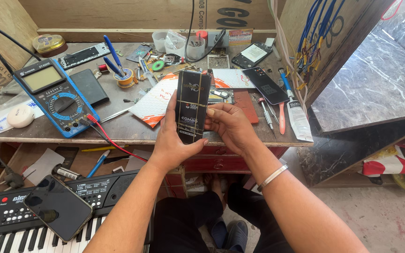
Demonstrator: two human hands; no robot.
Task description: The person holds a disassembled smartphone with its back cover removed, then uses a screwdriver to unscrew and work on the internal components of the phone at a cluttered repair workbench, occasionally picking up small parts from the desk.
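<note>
I hold a long black flat box (192,105) with gold lines upright above the front edge of a cluttered workbench (123,126). My left hand (170,140) grips its lower left side, thumb along the edge. My right hand (230,125) touches its right side with the fingertips; a metal bangle sits on that wrist. Behind the box lie a white and orange packet (153,100) and a dark red mat (245,105).
A blue multimeter (55,96) with red and black leads lies at the left. A keyboard (10,220) with a black phone (58,207) on it is at lower left. Screwdrivers, tweezers, a glue tube (298,119), phone parts and a grey marble shelf (371,84) are at the right.
</note>
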